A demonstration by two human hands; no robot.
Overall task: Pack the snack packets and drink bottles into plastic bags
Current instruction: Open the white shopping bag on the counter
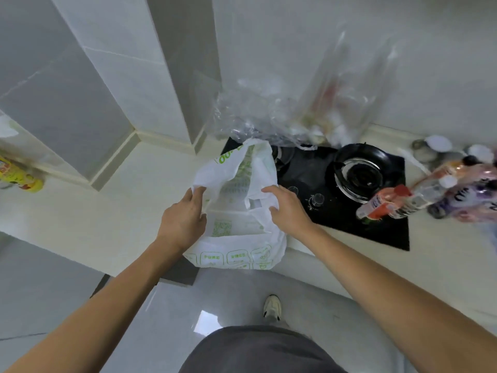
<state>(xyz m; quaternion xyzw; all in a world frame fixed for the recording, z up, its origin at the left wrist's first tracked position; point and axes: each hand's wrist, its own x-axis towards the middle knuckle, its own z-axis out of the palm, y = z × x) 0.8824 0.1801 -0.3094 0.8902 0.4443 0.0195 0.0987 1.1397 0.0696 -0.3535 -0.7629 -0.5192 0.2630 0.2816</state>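
Grey shorts (258, 351) and one pale shoe (272, 306) on a glossy grey floor (53, 278), nearest the camera.

Left hand (184, 219): fingers curled, pinching the left edge of the white plastic bag (242, 211) at its mouth.

Right hand (285, 208): fingers and thumb curled on the bag's right edge, opposite the left hand, the two hands apart with the mouth of the bag between them.

White plastic bag: green print and boxed labels along its lower part, held over the front edge of the pale countertop (107, 211), its bottom hanging past that edge. Contents cannot be told.

Black gas hob (376, 224): set into the countertop just right of the bag, with one round burner (355, 176) in view.

Drink bottles (387, 203): lying on their sides at the hob's right edge, red and orange labels, blurred. Beside them to the right, a purple and pink packet (473, 195), also blurred, at the frame edge.

Clear plastic bag (309, 103): standing crumpled behind the hob against the white tiled wall (403, 49), items inside indistinct.

White-lidded containers (438, 144): far right on the countertop, near the wall.

Yellow packet (18, 176): far left on the countertop, well apart from the bag.
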